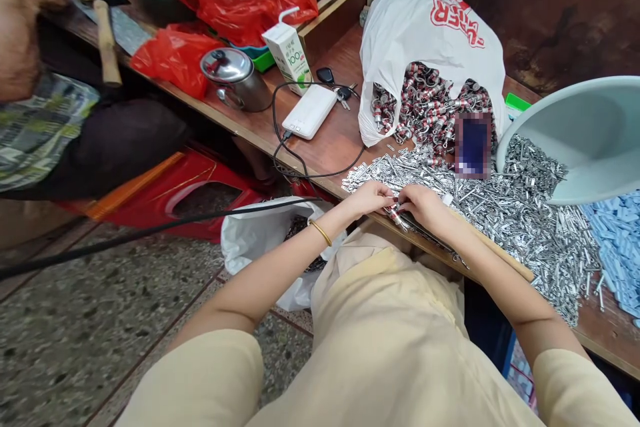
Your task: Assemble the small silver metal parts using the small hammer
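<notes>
At the table's front edge my two hands meet, fingertips almost touching. My left hand (374,199) is closed in a pinch on a small silver-and-red metal piece (396,217), which hangs just below the fingertips. My right hand (424,204) is also pinched together beside it; what lies between its fingers is too small to make out. Close behind both hands spreads a heap of small silver metal parts (480,203). A white plastic bag (425,20) lies on its side, with many silver-and-red pieces (425,103) showing in its mouth.
A wooden stick (505,257) lies by my right forearm. A tilted grey basin (595,133) and blue pieces (620,247) are at right. A white power bank (310,111), cable, keys, drink carton (287,53) and metal mug (240,83) stand left. Another person's arm (23,27) is near a hammer (106,40).
</notes>
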Demonstrator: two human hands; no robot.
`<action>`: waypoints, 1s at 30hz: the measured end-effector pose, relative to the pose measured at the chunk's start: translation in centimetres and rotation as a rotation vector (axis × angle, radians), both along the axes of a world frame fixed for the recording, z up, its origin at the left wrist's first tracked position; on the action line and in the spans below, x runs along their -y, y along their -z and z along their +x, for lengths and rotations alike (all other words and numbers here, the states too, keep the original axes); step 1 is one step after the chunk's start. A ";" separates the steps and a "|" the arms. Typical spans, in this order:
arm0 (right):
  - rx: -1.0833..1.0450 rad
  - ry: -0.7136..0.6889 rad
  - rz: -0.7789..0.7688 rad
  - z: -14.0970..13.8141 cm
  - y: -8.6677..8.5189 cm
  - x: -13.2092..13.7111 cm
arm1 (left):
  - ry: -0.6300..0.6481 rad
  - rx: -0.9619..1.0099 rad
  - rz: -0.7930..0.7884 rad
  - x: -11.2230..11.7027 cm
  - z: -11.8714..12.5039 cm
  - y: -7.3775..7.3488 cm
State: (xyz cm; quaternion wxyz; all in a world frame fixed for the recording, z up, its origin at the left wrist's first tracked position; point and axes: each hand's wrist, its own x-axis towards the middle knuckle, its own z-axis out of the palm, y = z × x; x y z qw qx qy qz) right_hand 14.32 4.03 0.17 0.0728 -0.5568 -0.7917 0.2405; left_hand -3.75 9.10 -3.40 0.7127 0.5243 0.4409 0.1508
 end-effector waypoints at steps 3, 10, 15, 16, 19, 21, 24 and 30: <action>0.068 -0.021 -0.050 -0.3 -0.8 -0.6 | 0.026 0.001 0.012 -0.1 -0.1 -0.2; 0.320 -0.109 -0.172 -1.7 -3.5 -2.7 | 0.106 0.035 0.037 -0.7 -0.7 0.2; 0.380 -0.129 -0.170 -2.2 -4.4 -2.9 | 0.112 0.085 -0.037 -1.1 -1.1 0.1; 0.385 -0.128 -0.163 -2.2 -4.4 -2.8 | 0.123 0.098 -0.045 -1.1 -1.2 0.0; 0.410 -0.132 -0.142 -2.3 -4.6 -2.5 | 0.146 0.123 -0.055 -1.1 -1.3 -0.4; 0.428 -0.141 -0.127 -2.4 -4.7 -2.4 | 0.137 0.114 -0.042 -1.0 -1.3 -0.6; 0.441 -0.158 -0.097 -2.8 -4.8 -2.4 | 0.106 0.095 -0.027 -0.9 -1.2 -0.6; 0.445 -0.176 -0.088 -2.9 -5.1 -2.4 | 0.080 0.074 -0.056 -0.9 -1.1 -0.6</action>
